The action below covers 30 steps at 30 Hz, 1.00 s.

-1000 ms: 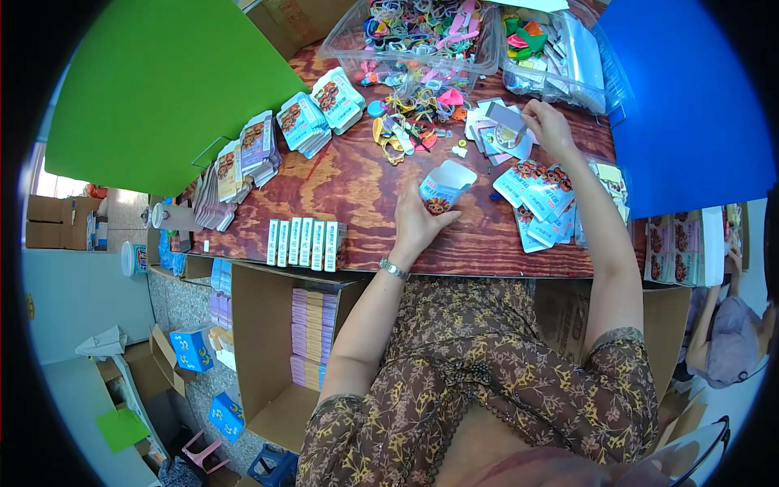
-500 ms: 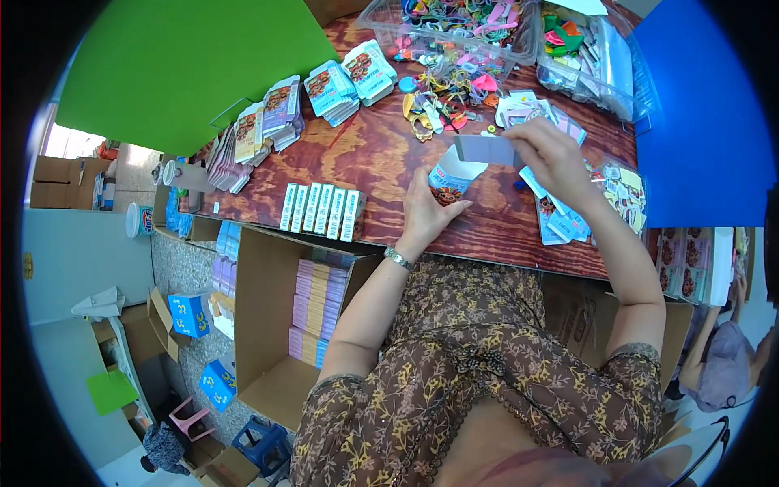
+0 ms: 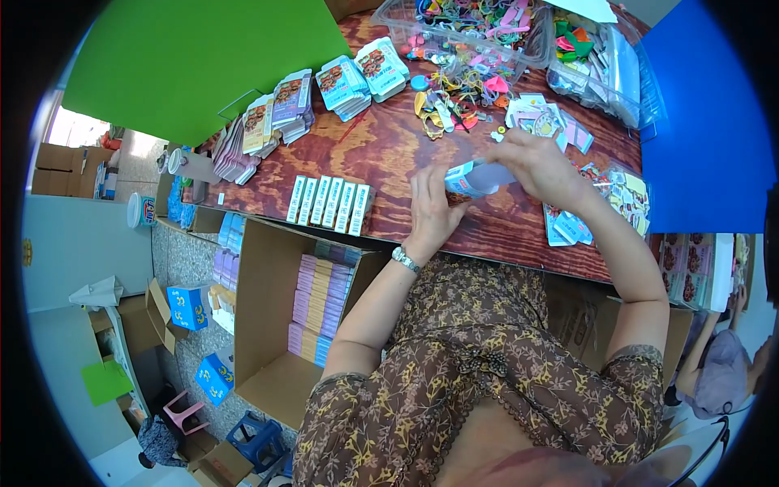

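a: where was the carton?
b: the blue printed carton (image 3: 466, 180) was between the two hands over the counter (image 3: 381, 150), just to the right of the left hand (image 3: 434, 213), which was wrapped round its side and gripping it.
a: which way did it lie?
b: tipped, its long axis running roughly sideways, the open mouth toward the right hand (image 3: 542, 169). the left was nearer, since it was touching.
a: and the right?
b: its fingers were bent over the mouth, close by a pale piece (image 3: 494, 174). i couldn't tell whether they were pinching it or had let go.
a: how many of each?
b: one carton held, one pale piece at its mouth. six small boxes (image 3: 333, 203) stood in a row to the left. beyond them, five piles of flat cartons (image 3: 344, 88), sheets too many to count. two clear tubs (image 3: 519, 60) sat at the back, with one heap of trinkets (image 3: 462, 101) before them.
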Each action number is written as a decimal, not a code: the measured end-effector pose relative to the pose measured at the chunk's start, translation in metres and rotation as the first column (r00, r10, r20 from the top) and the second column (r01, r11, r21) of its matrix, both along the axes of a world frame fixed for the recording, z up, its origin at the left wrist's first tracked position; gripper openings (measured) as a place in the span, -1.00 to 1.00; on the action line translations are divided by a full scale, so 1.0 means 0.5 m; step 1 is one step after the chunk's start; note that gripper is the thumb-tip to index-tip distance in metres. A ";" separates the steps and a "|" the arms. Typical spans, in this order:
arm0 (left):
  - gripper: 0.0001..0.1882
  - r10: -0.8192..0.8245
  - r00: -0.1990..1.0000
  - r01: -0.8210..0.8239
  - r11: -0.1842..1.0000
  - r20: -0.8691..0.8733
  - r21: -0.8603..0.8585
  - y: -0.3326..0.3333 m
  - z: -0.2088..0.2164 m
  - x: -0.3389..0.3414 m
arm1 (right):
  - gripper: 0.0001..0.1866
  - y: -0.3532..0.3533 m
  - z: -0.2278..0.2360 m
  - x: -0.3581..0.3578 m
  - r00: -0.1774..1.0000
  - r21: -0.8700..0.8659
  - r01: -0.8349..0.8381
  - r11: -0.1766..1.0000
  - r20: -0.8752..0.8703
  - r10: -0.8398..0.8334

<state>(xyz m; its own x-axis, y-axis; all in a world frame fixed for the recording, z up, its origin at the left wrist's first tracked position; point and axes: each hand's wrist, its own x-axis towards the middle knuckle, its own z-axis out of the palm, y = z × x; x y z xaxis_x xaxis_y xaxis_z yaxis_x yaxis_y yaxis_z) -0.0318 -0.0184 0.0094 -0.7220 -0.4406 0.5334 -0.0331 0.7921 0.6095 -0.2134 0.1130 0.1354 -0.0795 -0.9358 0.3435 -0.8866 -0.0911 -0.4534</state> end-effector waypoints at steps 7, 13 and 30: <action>-0.13 -0.013 1.000 0.013 1.000 -0.015 -0.012 0.017 0.004 0.004 | -0.59 0.019 -0.070 0.081 0.978 -0.035 0.163 0.986 -0.123 -0.166; -0.17 0.041 0.998 -0.048 0.989 0.052 0.142 0.001 -0.022 0.028 | -0.56 0.004 -0.105 0.094 0.996 -0.066 0.049 0.997 -0.073 -0.054; -0.09 0.120 0.983 -0.148 0.964 0.135 0.220 -0.053 -0.046 0.072 | -0.69 -0.190 -0.321 -0.098 0.813 0.200 0.580 0.790 -0.083 -0.576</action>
<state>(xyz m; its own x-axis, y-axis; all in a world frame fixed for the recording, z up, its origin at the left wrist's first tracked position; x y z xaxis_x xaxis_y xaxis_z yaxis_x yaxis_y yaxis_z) 0.0045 -0.0447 -0.0138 -0.7002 -0.6379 0.3206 -0.2135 0.6156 0.7586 -0.2627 0.0183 -0.0250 -0.6245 -0.7656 0.1548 -0.7513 0.5346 -0.3870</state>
